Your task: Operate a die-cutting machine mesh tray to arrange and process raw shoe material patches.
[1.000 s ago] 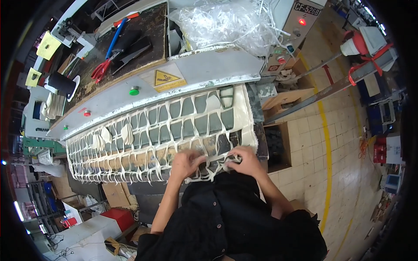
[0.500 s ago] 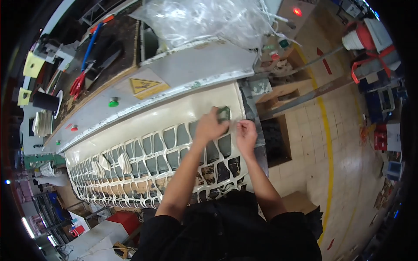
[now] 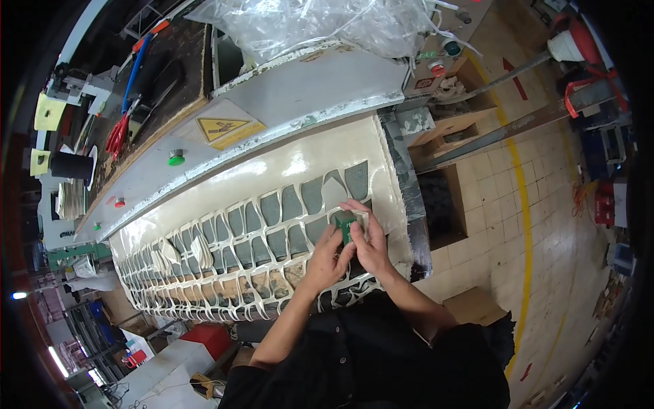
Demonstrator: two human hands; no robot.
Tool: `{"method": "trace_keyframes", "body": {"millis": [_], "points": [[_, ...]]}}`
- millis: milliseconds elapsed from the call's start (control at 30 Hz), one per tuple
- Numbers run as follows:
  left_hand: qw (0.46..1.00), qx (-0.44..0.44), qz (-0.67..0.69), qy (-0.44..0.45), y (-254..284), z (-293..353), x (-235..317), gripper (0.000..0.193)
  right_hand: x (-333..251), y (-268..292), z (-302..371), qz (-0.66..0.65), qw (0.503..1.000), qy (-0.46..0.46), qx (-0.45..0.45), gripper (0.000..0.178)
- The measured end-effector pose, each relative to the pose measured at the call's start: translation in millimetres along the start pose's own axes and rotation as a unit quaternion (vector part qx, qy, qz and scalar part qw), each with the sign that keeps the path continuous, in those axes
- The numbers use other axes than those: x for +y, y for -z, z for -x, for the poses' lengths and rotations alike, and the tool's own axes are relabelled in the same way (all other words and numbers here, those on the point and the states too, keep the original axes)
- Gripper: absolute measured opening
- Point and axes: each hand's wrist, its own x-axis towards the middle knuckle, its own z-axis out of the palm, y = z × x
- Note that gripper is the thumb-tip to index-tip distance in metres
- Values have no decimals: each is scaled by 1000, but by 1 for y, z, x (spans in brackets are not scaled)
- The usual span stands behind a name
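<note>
Close together over the right end of a cream sheet [image 3: 293,163], my two hands are at a small dark green cutting die [image 3: 345,223]. My left hand [image 3: 325,260] curls around its left and near side, thumb against it. On the other side my right hand [image 3: 372,251] has its fingers closed on a thin pale cut piece [image 3: 362,217] beside the die. Fingers hide part of both things. The sheet is cut into a net of rows of holes, with a grey-green bed showing through. Stacks of pale cut pieces [image 3: 201,251] lie on the net to the left.
Behind the sheet runs a grey machine beam [image 3: 293,102] with a yellow warning sign [image 3: 223,128] and a green button [image 3: 176,157]. Clear plastic bags [image 3: 320,31] lie on top. Red-handled scissors [image 3: 118,135] rest on the worn bench at left. A metal bar [image 3: 490,140] juts out right.
Both hands have drawn nearer to me, bringing the green die off the sheet's far right corner, where a hole now shows. My right hand has joined my left at the die.
</note>
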Motion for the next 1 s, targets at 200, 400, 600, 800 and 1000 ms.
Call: {"method": "trace_keyframes", "body": {"millis": [200,400,600,800,1000], "points": [[955,12,232,184,3,37,-8,35,34,46,9,-235,939,-235,86,48],[952,-141,-205,180,64,20,-9,41,39,89,9,-402,882,-223,108,51],[948,5,-297,-115,47,-103,-56,33,26,73,-9,-306,930,-200,34,37],[881,-290,-372,-38,45,-152,-52,19,16,61,-11,-178,965,-194,13,27],[979,92,-158,85,127,-94,-48,17,20,83,-6,-165,971,-171,13,36]]}}
